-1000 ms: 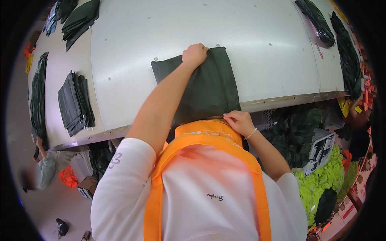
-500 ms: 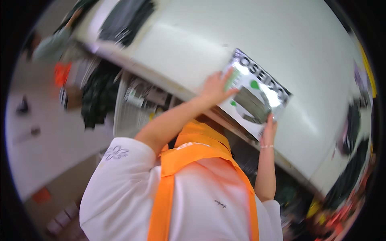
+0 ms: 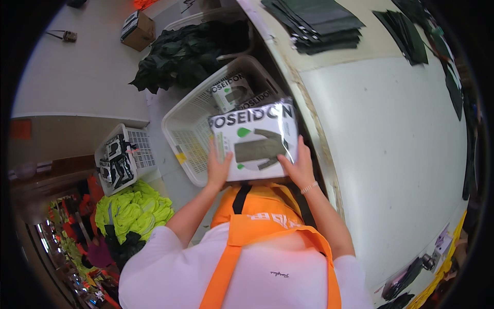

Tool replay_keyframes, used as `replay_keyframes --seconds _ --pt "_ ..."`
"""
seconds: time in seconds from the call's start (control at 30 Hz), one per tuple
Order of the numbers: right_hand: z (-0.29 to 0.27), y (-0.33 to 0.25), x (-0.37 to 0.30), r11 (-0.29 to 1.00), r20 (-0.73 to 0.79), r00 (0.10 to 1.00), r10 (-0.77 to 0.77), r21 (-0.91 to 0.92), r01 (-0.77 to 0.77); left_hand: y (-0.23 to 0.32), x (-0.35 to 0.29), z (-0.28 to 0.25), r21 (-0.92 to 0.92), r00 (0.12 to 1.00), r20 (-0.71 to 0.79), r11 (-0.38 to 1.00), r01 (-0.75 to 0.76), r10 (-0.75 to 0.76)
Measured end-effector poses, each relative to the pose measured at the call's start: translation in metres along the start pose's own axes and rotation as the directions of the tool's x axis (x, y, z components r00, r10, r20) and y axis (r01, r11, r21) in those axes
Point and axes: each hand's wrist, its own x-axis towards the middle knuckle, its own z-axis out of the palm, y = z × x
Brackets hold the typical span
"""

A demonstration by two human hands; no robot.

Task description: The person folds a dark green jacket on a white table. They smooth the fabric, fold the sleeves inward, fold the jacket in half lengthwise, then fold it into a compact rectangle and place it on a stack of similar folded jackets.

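A flat white package (image 3: 231, 135) in shiny clear wrap, printed with dark lettering, green drops and an olive-green garment, is between my hands. My left hand (image 3: 219, 166) grips its left edge, the thumb on the front. On its lower right side is my right hand (image 3: 299, 164), the thumb pressed over the front face. Under and beyond the package, a white plastic basket (image 3: 179, 119) holds similar packages (image 3: 232, 92), partly covered by the one I hold.
To the right runs a white worktable (image 3: 381, 139) bearing stacks of dark green pieces (image 3: 327, 20). Behind the basket lies dark green fabric (image 3: 185, 51) in another bin. A smaller basket (image 3: 146, 149) and bright yellow-green fabric (image 3: 136, 208) stand to the left, a cardboard box (image 3: 138, 30) farther off.
I have turned left, away from the worktable. The package has moved off the tabletop to over the basket, and my left hand has shifted from its upper left to its left edge.
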Motion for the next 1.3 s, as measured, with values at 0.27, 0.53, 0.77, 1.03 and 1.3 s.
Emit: replay_keyframes --seconds 0.27,0.53,0.77,1.03,1.3 --pt "0.1 -0.017 0.216 0.962 0.098 0.989 0.11 -0.26 -0.081 -0.068 0.149 -0.073 -0.079 0.922 0.08 0.92 0.384 -0.378" --pt "0.125 0.103 -0.014 0.81 0.018 0.812 0.584 -0.077 -0.581 -0.097 0.072 0.02 0.298 0.611 0.683 0.916 0.268 -0.401" --pt "0.106 0.169 -0.298 0.334 -0.145 0.309 0.94 0.197 -0.922 0.011 0.052 0.146 0.034 0.427 0.9 0.963 -0.269 0.088" --pt "0.2 0.246 -0.501 0.168 -0.246 -0.112 0.963 0.87 -0.464 0.205 -0.211 0.279 -0.554 -0.12 0.731 0.482 -0.679 0.671" --pt "0.22 0.374 -0.746 0.086 -0.193 -0.5 0.844 0.97 -0.229 0.244 -0.552 0.372 -0.487 -0.417 0.523 -0.141 -0.862 0.743"
